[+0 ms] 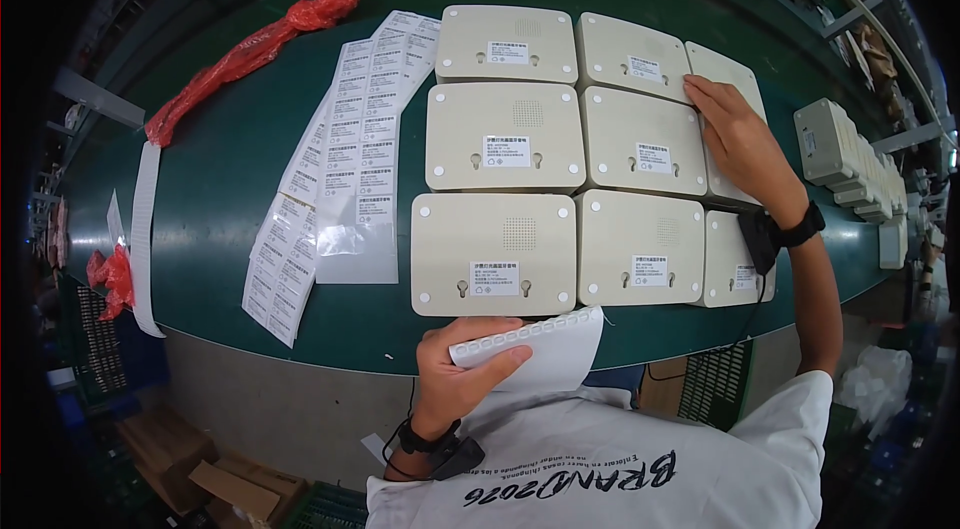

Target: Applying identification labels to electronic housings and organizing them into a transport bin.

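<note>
My left hand (pixel 462 366), at the near edge of the table, grips a white sticker sheet (pixel 555 354). Along that sheet's upper edge runs a row of small oval outlines. My right hand (pixel 735 134) rests with its fingers stretched out over the right column of cream plastic housings, its fingertips at the seam by the top middle housing (pixel 622 36). It partly covers the housing (pixel 715 69) beneath it. Several such housings lie in rows, backs up, with white printed labels and round white feet. The nearest left one (pixel 495 294) stands just beyond my left hand.
Overlapping sheets of printed labels (pixel 345 144) lie left of the housings on the green table (pixel 210 249). Crumpled red plastic (pixel 255 49) and a white strip (pixel 147 229) are at the far left. More cream housings (pixel 828 142) stand at the right.
</note>
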